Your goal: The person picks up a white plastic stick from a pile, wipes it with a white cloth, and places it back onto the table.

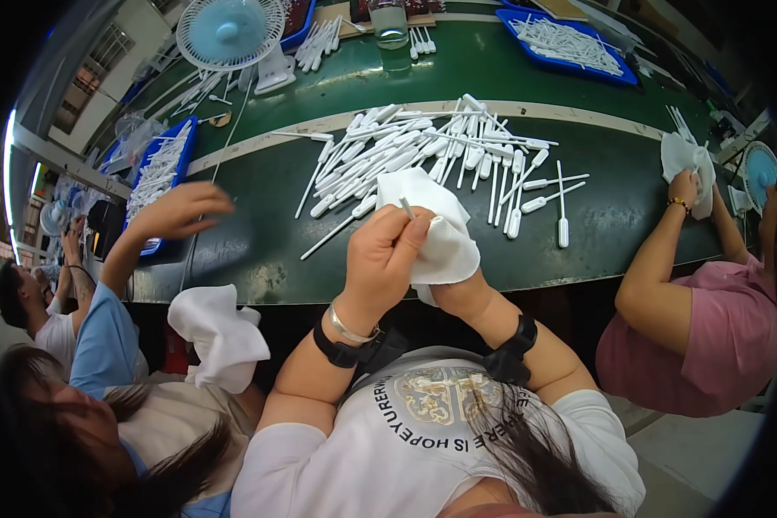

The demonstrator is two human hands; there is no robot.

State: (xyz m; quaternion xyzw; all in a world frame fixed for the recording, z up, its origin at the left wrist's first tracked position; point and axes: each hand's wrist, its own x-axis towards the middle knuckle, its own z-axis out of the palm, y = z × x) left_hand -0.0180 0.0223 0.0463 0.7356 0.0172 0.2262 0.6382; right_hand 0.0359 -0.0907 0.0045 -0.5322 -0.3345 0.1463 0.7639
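In front of my chest, my left hand (380, 261) is closed, thumb against the curled fingers, pinching a thin white plastic stick (406, 206) whose tip pokes up. A white cloth (449, 246) is bunched around the stick. My right hand (462, 295) grips the cloth from below; its fingers are mostly covered by it. Just beyond my hands, a loose pile of white plastic sticks (388, 155), each with a wider oval end, lies on the dark green table (268, 233). Some spread to the right, apart from the pile.
Blue trays of white sticks stand at left (192, 138) and far right (634, 78). A fan (276, 71) and a glass jar (390, 26) stand at the back. Co-workers sit close on both sides; one person's hand (181, 210) reaches over the table at left.
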